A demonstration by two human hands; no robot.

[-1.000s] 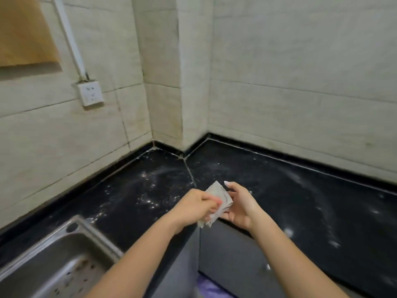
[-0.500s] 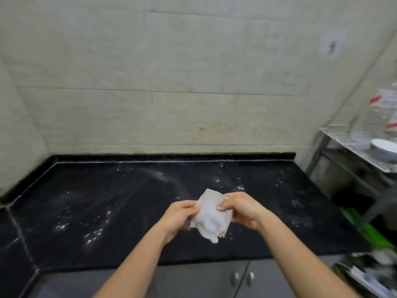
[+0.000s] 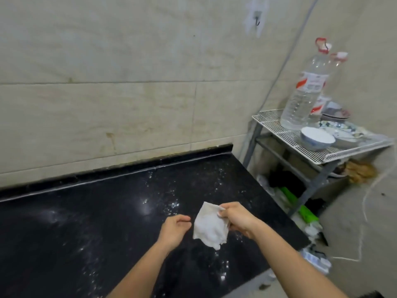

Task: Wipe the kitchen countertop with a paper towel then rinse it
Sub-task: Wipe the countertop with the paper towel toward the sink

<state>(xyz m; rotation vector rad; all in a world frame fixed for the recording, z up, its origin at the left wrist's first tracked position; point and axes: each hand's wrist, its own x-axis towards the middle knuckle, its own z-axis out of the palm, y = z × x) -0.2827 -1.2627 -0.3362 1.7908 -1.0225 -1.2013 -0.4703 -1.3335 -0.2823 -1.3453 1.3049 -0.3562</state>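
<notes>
Just above the speckled countertop [image 3: 86,222], we hold a paper towel [image 3: 209,229].
Our right hand [image 3: 236,218] pinches its top corner, probably letting it hang open for wiping; our left hand [image 3: 175,230], loosely curled beside it, holds nothing.

We find the bench [image 3: 86,233] running along the wall [image 3: 107,104] behind it and ending on the right beside a wire rack [image 3: 279,130]. On the rack's top shelf a bottle [image 3: 303,100] stands behind a bowl [image 3: 317,138], with dishes [image 3: 341,127] to their right. Over the bench's near right part our right grip [image 3: 236,218] holds the paper towel [image 3: 210,229], with our left grip [image 3: 174,230] just left of it, apart.
</notes>
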